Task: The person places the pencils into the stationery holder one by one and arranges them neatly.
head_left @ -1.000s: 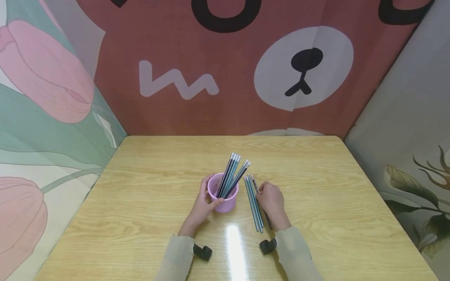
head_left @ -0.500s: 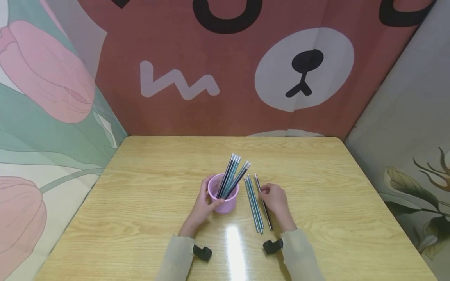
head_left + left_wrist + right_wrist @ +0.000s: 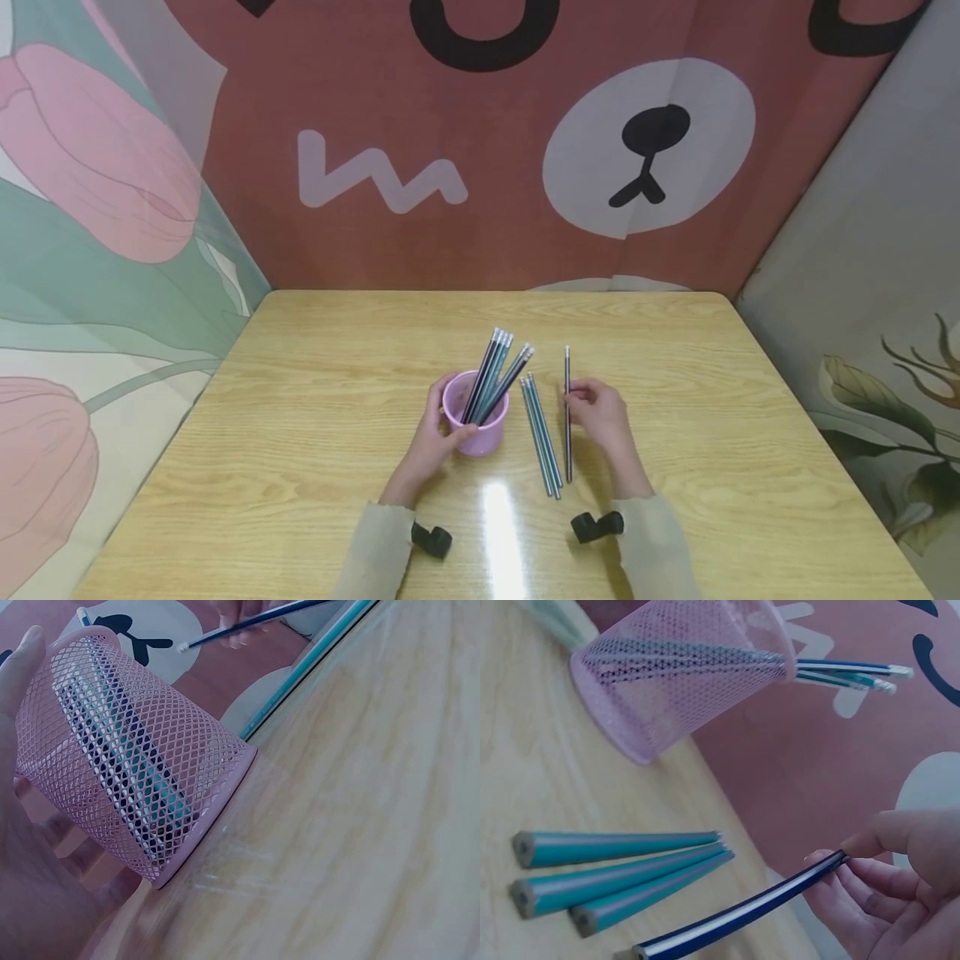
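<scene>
My left hand [image 3: 431, 437] grips the pink mesh pencil cup [image 3: 482, 439] from its left side, thumb across the front. Several pencils [image 3: 491, 375], dark and teal with white eraser ends, lean to the right inside the cup. With thumb and fingertips my right hand [image 3: 602, 412] pinches a dark blue striped pencil [image 3: 567, 446], its eraser end pointing away from me. In the right wrist view that pencil [image 3: 742, 913] is tilted, eraser end raised off the table. Between cup and right hand lie three teal pencils [image 3: 622, 881], side by side with unsharpened ends toward me.
The wooden table [image 3: 315, 358] extends around the hands to a red wall cloth [image 3: 360, 242] with a bear print behind. Printed cloths hang at left and right. Black straps with small cameras sit on both wrists.
My right hand has drawn the dark pencil away from the teal ones, to the right and up from the table, turning it straighter. The left hand and cup have stayed in place.
</scene>
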Demonstrator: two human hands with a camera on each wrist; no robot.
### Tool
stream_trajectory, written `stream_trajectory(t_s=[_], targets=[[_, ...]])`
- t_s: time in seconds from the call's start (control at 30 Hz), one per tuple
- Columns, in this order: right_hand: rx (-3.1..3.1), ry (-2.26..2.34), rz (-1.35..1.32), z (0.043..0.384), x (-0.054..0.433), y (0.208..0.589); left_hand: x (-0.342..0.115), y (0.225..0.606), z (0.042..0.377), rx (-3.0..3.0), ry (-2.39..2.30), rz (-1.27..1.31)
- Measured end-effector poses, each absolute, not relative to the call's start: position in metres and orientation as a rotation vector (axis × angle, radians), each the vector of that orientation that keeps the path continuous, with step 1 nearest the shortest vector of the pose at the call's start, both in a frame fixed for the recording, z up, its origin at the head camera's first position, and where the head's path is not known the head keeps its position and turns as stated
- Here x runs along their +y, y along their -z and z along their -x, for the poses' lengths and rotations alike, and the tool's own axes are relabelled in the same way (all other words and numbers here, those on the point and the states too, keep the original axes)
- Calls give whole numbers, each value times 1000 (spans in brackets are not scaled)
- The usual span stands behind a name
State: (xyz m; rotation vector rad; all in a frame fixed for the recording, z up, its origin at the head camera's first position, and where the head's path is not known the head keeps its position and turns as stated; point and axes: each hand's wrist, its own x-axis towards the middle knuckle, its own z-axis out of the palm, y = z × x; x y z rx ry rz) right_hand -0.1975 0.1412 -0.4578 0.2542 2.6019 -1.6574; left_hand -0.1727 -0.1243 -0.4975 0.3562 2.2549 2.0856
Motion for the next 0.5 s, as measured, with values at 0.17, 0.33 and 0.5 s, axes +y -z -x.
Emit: stream_trajectory(t_s=[0.17,0.33,0.5], targets=[[2586,1745,-240,194,141,447,-124,498,173,2254,-2085,-350],[2563,1844,-217,191,137,436,-125,499,173,2250,-2087,-356],[2473,1989,-180,186,133,426,-125,499,173,2251,-2083,-371]])
